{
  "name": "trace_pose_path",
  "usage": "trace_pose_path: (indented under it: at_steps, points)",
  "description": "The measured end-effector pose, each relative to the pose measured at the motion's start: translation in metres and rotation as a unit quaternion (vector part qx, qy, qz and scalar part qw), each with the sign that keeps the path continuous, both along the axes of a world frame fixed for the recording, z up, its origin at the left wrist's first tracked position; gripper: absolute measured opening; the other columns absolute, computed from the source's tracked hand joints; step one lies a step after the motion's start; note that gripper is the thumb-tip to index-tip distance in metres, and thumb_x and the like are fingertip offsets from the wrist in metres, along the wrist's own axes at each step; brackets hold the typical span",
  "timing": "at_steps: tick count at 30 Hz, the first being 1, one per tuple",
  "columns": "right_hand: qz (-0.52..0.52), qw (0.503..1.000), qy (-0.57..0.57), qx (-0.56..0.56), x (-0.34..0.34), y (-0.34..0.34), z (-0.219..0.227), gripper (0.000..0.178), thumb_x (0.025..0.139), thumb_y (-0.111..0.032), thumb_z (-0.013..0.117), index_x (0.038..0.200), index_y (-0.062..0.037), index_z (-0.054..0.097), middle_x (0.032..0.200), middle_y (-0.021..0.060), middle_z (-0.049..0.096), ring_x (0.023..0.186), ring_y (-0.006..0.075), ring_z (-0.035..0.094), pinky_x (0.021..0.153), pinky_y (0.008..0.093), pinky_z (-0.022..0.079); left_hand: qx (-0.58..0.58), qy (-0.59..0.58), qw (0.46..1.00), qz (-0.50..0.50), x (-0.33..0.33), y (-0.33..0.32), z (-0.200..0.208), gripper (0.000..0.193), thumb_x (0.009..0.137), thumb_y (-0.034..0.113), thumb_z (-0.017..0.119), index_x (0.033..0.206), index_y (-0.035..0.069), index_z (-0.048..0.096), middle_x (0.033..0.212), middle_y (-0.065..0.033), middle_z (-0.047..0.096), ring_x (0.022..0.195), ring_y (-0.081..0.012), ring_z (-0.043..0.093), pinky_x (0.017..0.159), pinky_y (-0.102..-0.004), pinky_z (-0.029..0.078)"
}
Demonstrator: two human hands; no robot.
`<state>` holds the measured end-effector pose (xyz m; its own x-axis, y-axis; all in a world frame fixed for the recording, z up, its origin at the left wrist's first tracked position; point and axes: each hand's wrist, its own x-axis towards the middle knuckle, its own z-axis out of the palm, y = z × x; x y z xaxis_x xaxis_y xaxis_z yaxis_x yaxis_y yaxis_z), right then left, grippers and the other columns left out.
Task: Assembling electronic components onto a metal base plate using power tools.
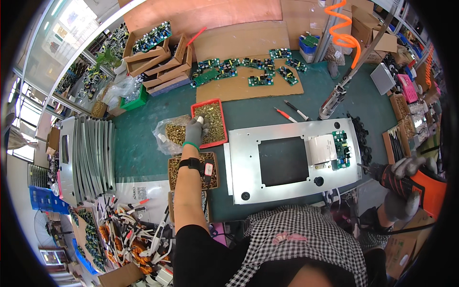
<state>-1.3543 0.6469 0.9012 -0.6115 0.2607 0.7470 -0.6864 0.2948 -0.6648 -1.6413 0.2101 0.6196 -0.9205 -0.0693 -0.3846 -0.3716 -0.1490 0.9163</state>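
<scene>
My left hand (196, 131), in a grey glove, reaches over the red tray (224, 125) of small brass-coloured screws. Its fingers are bent together at the screws; anything between them is too small to make out. On the right, my gloved right hand (404, 206) grips an orange and black power drill (428, 191), whose bit points left at the edge of a metal panel (244, 158). This silvery panel lies flat before me, with a large rectangular cut-out. A white block (322, 149) and a green circuit board (341, 149) sit on its right part.
A plastic bag of brass parts (174, 133) and a box of screws (178, 179) stand beside my left arm. Circuit boards (260, 80) lie on cardboard behind. A hanging screwdriver (333, 101), two pens (285, 115) and black rings (363, 143) surround the panel. Curved panels (88, 158) stand left.
</scene>
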Motion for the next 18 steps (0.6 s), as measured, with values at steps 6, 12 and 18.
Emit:
trace_pose_path:
  at_steps: [6,12,18]
  points:
    - [0.063,0.997,-0.018,0.045,-0.003,0.001,0.004,0.058,0.082,-0.031,0.056,0.12,0.0058,0.034,0.088,0.01,0.045,0.07,0.0169,0.048,0.062,0.0301,0.04,0.31,-0.004,0.947,0.081,0.009,0.001,0.013,0.031,0.095,0.018,0.044,0.119,0.0,0.05,0.101,-0.0109,0.059,0.09,-0.0194,0.06,0.067,-0.0258,0.055]
    - [0.087,0.994,0.012,0.062,-0.002,0.007,0.003,0.058,0.082,-0.029,0.055,0.123,0.005,0.033,0.089,0.0092,0.045,0.07,0.0165,0.048,0.062,0.029,0.041,0.315,-0.032,0.944,0.092,0.019,-0.002,0.032,0.032,0.094,0.018,0.045,0.119,-0.001,0.051,0.11,-0.0137,0.058,0.099,-0.0218,0.059,0.075,-0.0251,0.055]
    - [0.099,0.994,0.04,0.029,0.004,0.013,-0.005,0.058,0.081,-0.028,0.056,0.126,0.0018,0.036,0.091,0.0085,0.046,0.07,0.0166,0.049,0.063,0.0293,0.041,0.285,-0.017,0.957,0.06,0.02,-0.002,0.034,0.032,0.092,0.014,0.043,0.12,-0.002,0.051,0.111,-0.0094,0.056,0.097,-0.0178,0.057,0.078,-0.023,0.05]
